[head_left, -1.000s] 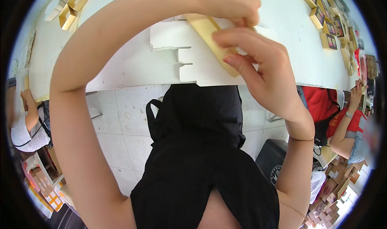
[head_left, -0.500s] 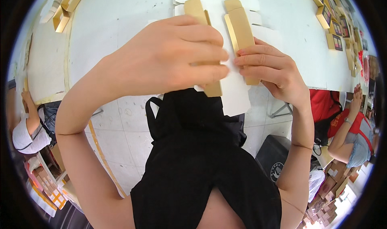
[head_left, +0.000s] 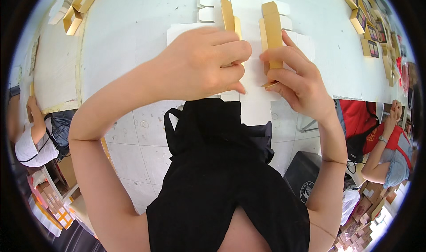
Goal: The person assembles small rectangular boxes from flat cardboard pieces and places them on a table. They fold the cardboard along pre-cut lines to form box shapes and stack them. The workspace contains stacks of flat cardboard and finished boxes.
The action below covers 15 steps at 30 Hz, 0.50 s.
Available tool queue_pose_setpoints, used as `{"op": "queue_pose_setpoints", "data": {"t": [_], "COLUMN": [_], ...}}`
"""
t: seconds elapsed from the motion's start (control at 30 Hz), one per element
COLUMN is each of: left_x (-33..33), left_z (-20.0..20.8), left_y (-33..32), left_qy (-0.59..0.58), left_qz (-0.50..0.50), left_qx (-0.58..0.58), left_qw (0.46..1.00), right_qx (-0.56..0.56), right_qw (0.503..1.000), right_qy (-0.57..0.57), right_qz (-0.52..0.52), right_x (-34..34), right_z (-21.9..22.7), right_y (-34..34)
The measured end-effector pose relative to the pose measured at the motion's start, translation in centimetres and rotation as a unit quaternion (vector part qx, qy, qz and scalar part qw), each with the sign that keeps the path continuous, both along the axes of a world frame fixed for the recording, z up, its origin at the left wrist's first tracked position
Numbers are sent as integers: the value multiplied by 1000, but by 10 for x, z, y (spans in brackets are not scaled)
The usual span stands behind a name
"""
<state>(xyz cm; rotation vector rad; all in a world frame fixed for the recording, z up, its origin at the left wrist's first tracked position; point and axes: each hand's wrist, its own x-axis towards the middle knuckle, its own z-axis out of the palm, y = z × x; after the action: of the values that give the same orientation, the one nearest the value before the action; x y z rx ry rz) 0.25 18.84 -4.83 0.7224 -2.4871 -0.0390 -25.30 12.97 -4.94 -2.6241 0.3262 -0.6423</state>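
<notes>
My left hand (head_left: 206, 61) is closed round a narrow gold cardboard strip (head_left: 227, 16), hiding its lower part; the folded upper end sticks out beyond the fingers. In my right hand (head_left: 299, 74) is a second gold cardboard strip (head_left: 273, 37), standing nearly upright in the picture. Its side is folded, and a small flap is bent at the lower end by my fingertips. Flat white card blanks (head_left: 246, 12) with cut tabs lie under and between both hands. Whether the gold strips are joined to the white card, I cannot tell.
The white table (head_left: 133, 30) has its front edge just before my body. Open gold boxes (head_left: 72, 20) stand at far left; several gold boxes with dark windows (head_left: 369, 48) are at far right. Other people's arms (head_left: 388, 132) show on both sides. A black stool-like block (head_left: 304, 170) is below.
My left hand has turned its strip edge-on. My right fingers have moved to the lower end of the other strip, where a flap is now bent. Both strips shifted slightly right in view.
</notes>
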Motion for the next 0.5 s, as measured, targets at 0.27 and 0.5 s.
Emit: {"op": "queue_pose_setpoints", "data": {"t": [0.27,0.5], "left_x": [-30,-25], "left_z": [-13,-11], "left_y": [20,31], "left_qy": [94,-44], "left_qz": [101,66], "left_qx": [-26,-124], "left_qw": [990,989], "right_qx": [-84,-125], "right_qw": [989,987], "right_qy": [-92,-94], "right_qz": [-75,-36], "right_x": [4,-3], "right_z": [-29,-25], "right_y": [18,16]}}
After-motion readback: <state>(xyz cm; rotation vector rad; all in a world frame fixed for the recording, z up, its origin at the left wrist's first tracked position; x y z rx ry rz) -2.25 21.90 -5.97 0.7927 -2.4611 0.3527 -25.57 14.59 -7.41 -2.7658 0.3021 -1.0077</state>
